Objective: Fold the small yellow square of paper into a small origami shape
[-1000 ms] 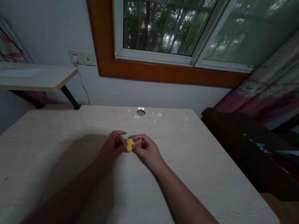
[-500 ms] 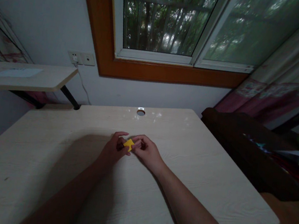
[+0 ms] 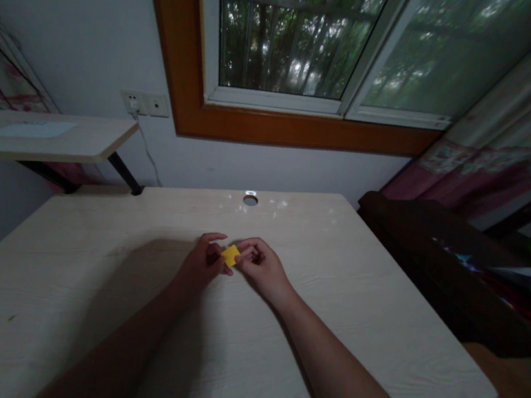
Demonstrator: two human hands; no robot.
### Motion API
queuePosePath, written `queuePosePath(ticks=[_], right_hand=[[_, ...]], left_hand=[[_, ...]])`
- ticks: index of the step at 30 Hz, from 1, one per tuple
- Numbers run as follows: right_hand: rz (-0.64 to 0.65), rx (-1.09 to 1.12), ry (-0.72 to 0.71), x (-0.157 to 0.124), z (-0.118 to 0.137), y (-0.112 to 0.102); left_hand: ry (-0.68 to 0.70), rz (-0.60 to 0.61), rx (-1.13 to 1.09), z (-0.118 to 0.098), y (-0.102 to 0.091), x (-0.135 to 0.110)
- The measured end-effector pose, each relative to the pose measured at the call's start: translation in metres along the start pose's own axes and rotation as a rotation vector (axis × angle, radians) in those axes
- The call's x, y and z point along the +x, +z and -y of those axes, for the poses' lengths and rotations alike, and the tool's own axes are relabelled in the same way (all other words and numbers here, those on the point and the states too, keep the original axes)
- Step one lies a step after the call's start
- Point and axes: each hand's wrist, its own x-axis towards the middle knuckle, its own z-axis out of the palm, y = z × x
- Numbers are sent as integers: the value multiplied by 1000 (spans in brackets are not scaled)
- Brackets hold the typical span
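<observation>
A small yellow square of folded paper [image 3: 231,256] is held between my two hands, just above the desk [image 3: 332,286], with one corner pointing up. My left hand [image 3: 204,261] pinches its left side between thumb and fingers, while the index finger reaches out above it. On the other side my right hand [image 3: 259,265] grips the right corner with thumb and curled fingers. The fingertips cover the paper's left and right corners, and its underside is hidden.
A round cable hole [image 3: 250,201] is near the desk's back edge. A raised shelf [image 3: 102,138] on black legs stands at the back left, with a paper sheet on it. Dark furniture [image 3: 433,267] with various items adjoins the right side.
The yellow paper has turned a little and shows more of a full square face. Both hands have shifted only slightly, their fingers still on it.
</observation>
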Motion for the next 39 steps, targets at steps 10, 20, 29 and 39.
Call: queuePosePath(ticks=[10, 20, 29, 39], right_hand=[[-58, 53, 6, 1, 9, 0], [47, 33, -8, -1, -2, -2], [62, -5, -14, -1, 0, -2], [119, -20, 4, -3, 8, -2]], left_hand=[[74, 8, 0, 2, -2, 1], [66, -47, 26, 7, -4, 2], [29, -13, 32, 5, 1, 0], [68, -11, 72, 3, -1, 0]])
